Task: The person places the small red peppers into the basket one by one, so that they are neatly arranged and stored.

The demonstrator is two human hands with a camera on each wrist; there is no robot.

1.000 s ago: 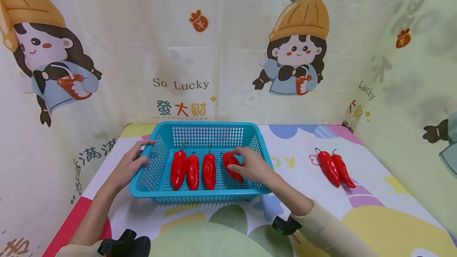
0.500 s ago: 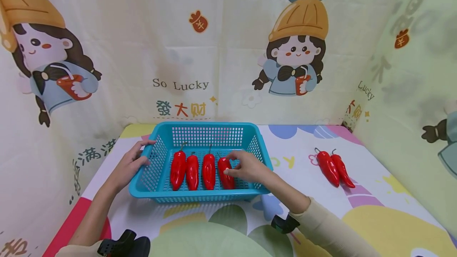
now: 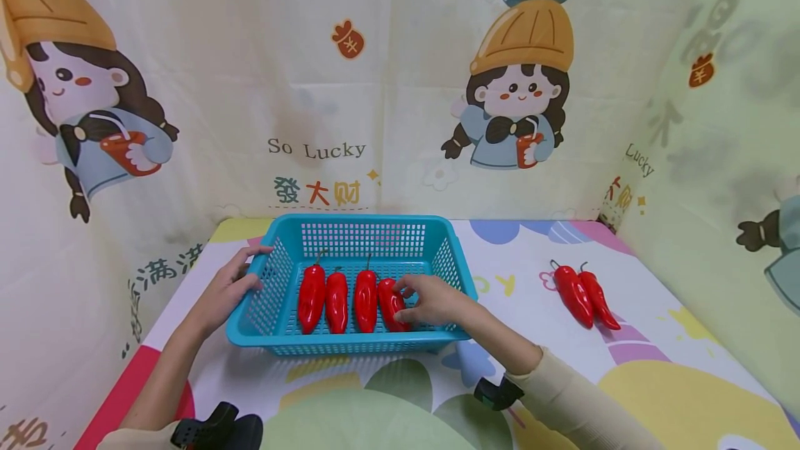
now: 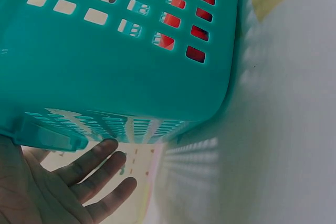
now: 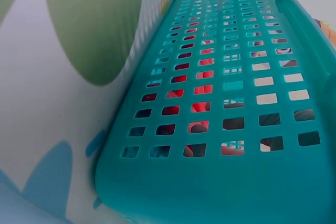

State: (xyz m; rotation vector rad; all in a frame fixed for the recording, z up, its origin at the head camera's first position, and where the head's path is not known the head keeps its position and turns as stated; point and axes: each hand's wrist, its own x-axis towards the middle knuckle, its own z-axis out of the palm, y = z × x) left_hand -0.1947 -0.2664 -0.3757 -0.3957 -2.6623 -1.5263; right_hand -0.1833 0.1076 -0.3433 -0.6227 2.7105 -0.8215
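Inside the blue plastic basket (image 3: 350, 347), several glossy red chili peppers lie side by side, stems toward the far wall. My right hand (image 3: 434, 299) reaches over the basket's right end, thumb and fingers curled at the rightmost chili pepper (image 3: 387, 303). This pepper leans slightly, its top close to the neighbouring chili pepper (image 3: 365, 301). On the left rim rests my left hand (image 3: 221, 294); in the left wrist view, its straight fingers (image 4: 97, 161) extend below the rim. The right wrist view shows the basket's near wall (image 5: 210, 182), which hides most of the right hand.
Two more red chili peppers (image 3: 573, 295) lie together on the patterned tabletop (image 3: 512, 339), right of the basket. A cream cloth (image 3: 412, 89) printed with cartoon figures stands behind the table and along both sides.
My right hand has moved the rightmost chili pepper left, beside the row, and has lowered a little toward the near side. The left hand has stayed on the rim.
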